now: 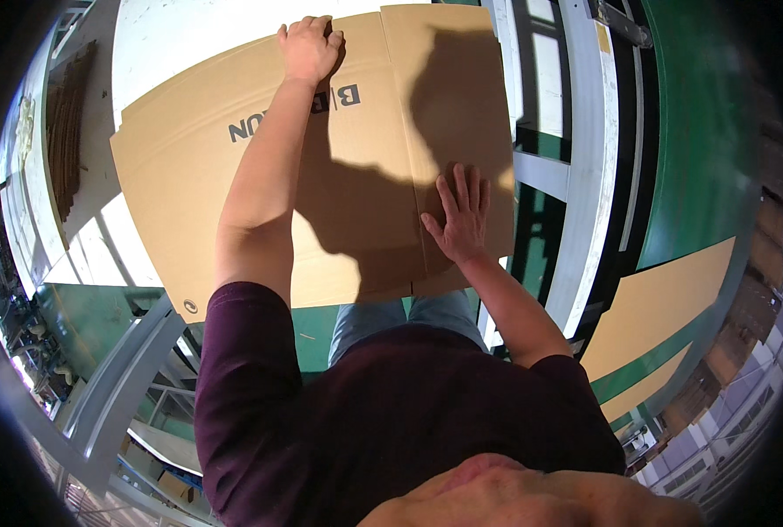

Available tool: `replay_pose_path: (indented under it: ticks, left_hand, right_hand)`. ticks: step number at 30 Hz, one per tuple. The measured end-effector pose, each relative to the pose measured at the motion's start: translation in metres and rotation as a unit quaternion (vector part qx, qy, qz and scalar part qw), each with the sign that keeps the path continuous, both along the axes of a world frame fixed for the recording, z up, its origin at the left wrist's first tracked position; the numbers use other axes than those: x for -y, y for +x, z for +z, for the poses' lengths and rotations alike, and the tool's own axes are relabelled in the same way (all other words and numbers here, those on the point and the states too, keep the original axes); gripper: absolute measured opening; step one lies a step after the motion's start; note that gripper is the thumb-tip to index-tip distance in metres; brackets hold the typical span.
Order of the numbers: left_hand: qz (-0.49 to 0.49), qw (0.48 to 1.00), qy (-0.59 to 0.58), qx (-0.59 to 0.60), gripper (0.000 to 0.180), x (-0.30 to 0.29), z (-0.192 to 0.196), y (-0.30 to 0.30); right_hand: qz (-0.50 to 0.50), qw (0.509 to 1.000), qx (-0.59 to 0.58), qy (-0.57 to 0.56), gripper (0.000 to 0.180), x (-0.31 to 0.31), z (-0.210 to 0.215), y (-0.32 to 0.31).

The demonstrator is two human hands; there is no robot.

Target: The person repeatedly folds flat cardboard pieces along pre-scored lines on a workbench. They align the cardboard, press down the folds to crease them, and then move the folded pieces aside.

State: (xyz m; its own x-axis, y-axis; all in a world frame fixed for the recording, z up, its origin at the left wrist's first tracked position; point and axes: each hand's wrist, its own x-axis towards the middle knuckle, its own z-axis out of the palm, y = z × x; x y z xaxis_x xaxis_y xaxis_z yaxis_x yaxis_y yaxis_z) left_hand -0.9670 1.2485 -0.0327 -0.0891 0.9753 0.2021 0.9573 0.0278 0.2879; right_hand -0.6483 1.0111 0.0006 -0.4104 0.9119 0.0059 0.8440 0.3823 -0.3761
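Some dark lettering (348, 96) marks the cardboard (365, 149) the left hand (311, 51) touches.

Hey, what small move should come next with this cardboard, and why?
Perhaps lift the far edge of the cardboard with the left hand, since it is curled there, while the right hand is spread over the right side, placed to steady it.

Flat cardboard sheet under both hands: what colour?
The flat cardboard sheet is light brown with dark printed lettering; the head view shows it best.
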Motion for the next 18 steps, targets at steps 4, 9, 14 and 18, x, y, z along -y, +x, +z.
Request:
replay_pose_path:
  ticks: [4,9,14,18]
  left_hand:
    - [0.005,0.999,-0.02,-0.039,0.049,0.012,-0.001,-0.003]
    - [-0.045,0.997,0.037,-0.059,0.063,0.058,0.002,0.009]
    - [-0.21,0.975,0.015,0.069,0.059,0.231,0.015,0.092]
    - [-0.293,0.941,-0.111,0.129,0.042,0.349,0.037,0.164]
  right_hand:
    - [0.008,1.0,0.004,0.007,0.066,-0.001,0.005,0.001]
    - [0.02,0.999,0.021,-0.013,0.068,0.002,0.021,0.001]
    - [0.154,0.983,-0.095,0.007,0.079,0.007,0.024,0.037]
    - [0.242,0.959,-0.145,-0.007,0.088,0.015,0.045,0.063]
